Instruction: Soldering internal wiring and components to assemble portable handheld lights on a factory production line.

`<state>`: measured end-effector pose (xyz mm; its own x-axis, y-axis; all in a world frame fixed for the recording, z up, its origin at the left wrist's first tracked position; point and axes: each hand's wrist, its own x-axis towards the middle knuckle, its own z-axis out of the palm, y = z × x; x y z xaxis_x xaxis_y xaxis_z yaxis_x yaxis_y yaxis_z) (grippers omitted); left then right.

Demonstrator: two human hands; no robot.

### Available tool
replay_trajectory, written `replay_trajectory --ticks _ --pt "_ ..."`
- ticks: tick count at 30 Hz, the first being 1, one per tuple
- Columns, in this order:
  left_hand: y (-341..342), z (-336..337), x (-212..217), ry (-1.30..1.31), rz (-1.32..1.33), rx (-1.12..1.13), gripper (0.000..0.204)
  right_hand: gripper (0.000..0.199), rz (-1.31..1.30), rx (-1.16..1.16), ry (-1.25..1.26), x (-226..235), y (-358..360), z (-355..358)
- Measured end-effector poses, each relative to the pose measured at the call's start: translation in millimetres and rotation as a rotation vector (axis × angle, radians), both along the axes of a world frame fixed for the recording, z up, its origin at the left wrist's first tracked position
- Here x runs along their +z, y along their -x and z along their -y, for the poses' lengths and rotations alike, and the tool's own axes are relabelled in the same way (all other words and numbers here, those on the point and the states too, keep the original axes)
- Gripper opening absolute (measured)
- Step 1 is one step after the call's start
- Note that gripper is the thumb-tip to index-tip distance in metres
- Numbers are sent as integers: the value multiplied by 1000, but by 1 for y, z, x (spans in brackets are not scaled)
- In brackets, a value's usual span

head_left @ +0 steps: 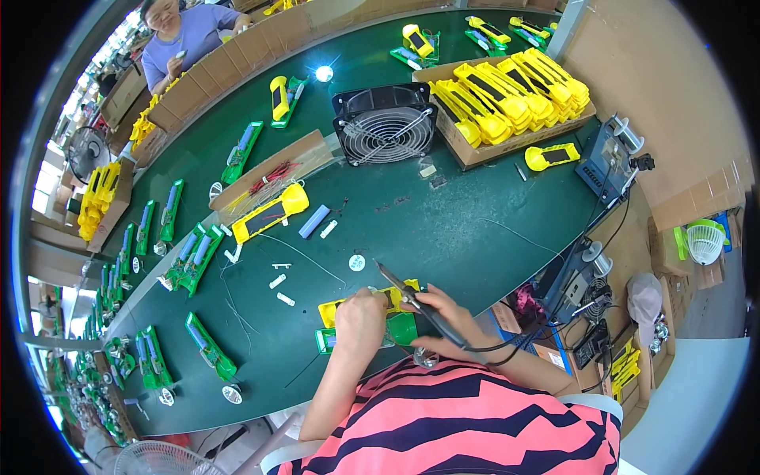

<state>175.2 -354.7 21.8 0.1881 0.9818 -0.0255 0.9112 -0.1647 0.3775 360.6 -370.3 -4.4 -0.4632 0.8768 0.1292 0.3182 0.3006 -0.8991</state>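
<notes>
Head view: left hand (pixel 360 317) closed down on the yellow-and-green housing (pixel 372 313) lying on the desk (pixel 443 229) just in front of the torso, pinning it; right hand (pixel 445 317) gripping a soldering iron (pixel 412 297) like a pen, tip angled up-left over the housing's far edge. Risk: hot tip sits right beside the left fingers, a slip likely burns skin or melts the plastic shell. The iron's black cable (pixel 514 344) trails right off the wrist toward the power gear; a snag there could jerk the tip. Just beyond the hands, loose white parts (pixel 281 289) and thin wires (pixel 305 257) lie on the desk, easy to sweep off with a forearm. Further out left, a yellow torch body (pixel 269 212) and a blue battery cell (pixel 313 221); a stray touch from the iron on that cell would be bad. Beyond that, a black fan (pixel 384 123) facing the person, then a cardboard box of yellow housings (pixel 511 99) far right. Green housings (pixel 194 257) in rows far left. Another person (pixel 186 36) at the far end, well apart.
</notes>
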Motion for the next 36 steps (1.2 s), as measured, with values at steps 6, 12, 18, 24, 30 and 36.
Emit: replay_trajectory --ticks 6,12,18,24,30,36 --pt "0 1 -2 -25 18 7 4 76 -37 105 -22 -2 8 -2" --pt "5 8 13 -51 153 -6 12 69 -63 195 -175 -4 8 -8" --pt "34 32 45 -103 265 3 24 69 -66 232 -208 2 -3 -33" --pt "-1 35 -14 -313 511 303 11 69 23 235 -166 13 -5 -51" --pt "-5 35 -6 -338 394 122 13 42 -57 -16 -104 8 -12 -21" --pt "3 39 -6 -293 460 171 15 17 -176 -198 -334 10 -19 7"
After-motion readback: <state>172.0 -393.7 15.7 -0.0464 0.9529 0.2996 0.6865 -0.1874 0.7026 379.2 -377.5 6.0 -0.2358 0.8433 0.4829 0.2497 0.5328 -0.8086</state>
